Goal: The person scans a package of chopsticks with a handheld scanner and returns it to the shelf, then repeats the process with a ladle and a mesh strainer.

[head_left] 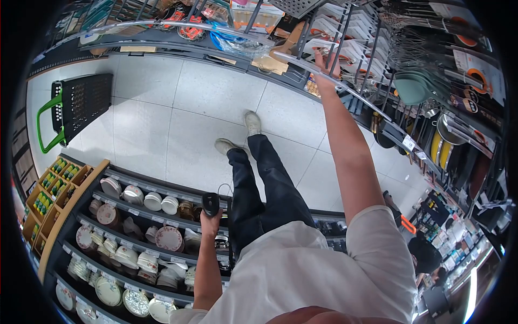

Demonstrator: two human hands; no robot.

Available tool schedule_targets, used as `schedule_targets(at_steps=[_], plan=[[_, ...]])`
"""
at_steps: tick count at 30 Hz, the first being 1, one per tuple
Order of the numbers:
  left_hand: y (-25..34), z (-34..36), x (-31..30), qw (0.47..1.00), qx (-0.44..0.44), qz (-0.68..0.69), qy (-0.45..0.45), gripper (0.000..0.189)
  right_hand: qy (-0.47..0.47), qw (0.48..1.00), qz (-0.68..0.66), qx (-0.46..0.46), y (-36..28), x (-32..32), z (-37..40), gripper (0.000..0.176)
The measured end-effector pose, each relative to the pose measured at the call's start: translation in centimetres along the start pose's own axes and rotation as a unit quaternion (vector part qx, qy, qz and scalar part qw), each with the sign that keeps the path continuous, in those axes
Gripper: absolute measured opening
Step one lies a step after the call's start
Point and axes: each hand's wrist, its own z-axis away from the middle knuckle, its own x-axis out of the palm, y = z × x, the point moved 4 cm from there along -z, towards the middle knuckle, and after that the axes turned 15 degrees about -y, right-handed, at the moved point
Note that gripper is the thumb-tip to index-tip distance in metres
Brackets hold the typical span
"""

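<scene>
Two hands: left hand (209,218) fingers wrapped round one scanner (210,203); right hand (326,63) at rack rail (361,100), fingers' grip unclear.

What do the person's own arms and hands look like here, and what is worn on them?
Both arms are bare from the short white sleeves of a T-shirt down. The left hand and right hand wear no gloves; no watch or ring shows.

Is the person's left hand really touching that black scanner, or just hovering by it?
Touching. The head view shows the left hand closed round the handle of the black scanner, with no gap between them.
</scene>
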Motion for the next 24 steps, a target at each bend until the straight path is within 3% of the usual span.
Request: schedule_targets(at_steps=[6,9,13,16,18,19,24], plan=[[-0.6,-0.3,0.3,1.0,-0.009,0.016,-0.005,0.017,-0.001,0.998,-0.038,0.059,-0.4,-0.3,1.8,0.03],[0.1,0.1,0.4,1.0,0.002,0.029,0.001,0.017,0.002,0.993,-0.107,0.041,-2.0,-0.5,3.2,0.037],[-0.8,-0.1,0.2,0.999,0.0,0.034,0.002,0.018,-0.049,0.994,-0.097,0.001,-2.6,-0.5,4.7,0.051],[-0.3,0.0,0.2,1.0,-0.004,0.024,0.0,0.017,-0.077,0.981,-0.177,-0.011,-1.3,-0.2,5.7,0.05],[0.3,0.1,0.2,0.999,0.013,0.047,-0.005,0.015,-0.16,0.954,-0.252,0.027,-3.6,-0.2,7.7,0.041],[0.3,0.0,0.1,0.999,0.014,0.047,-0.004,0.015,-0.151,0.963,-0.223,0.016,-4.8,-0.4,8.7,0.03],[1.3,0.3,0.2,0.999,0.022,0.044,-0.013,0.016,-0.177,0.971,-0.157,0.027,-7.9,-1.2,13.3,0.026]])
